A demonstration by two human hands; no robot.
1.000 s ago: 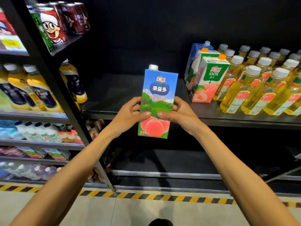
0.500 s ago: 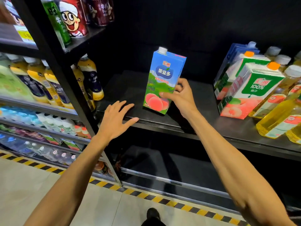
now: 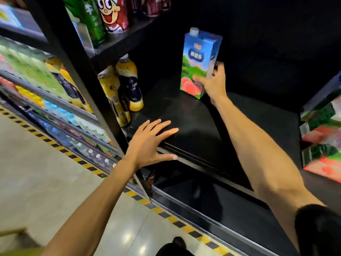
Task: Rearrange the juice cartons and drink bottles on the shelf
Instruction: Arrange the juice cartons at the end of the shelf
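A tall blue peach juice carton (image 3: 199, 60) with a white cap stands upright deep on the black shelf (image 3: 184, 115), toward its back left. My right hand (image 3: 215, 84) grips the carton's lower right side, thumb across the front and fingers behind. My left hand (image 3: 149, 143) rests flat with spread fingers on the shelf's front edge and holds nothing. More green and pink peach juice cartons (image 3: 323, 137) stand at the right edge of the same shelf, blurred.
Yellow drink bottles with dark labels (image 3: 129, 84) stand left of the black upright post. Cans (image 3: 112, 13) sit on the shelf above. Lower left shelves hold several small bottles. A black-and-yellow striped line (image 3: 140, 198) runs along the floor at the shelf base.
My right hand has carried the carton further back and left onto the shelf. My left hand has settled on the shelf's front edge. The view has swung left, so the oil-coloured bottles are out of sight.
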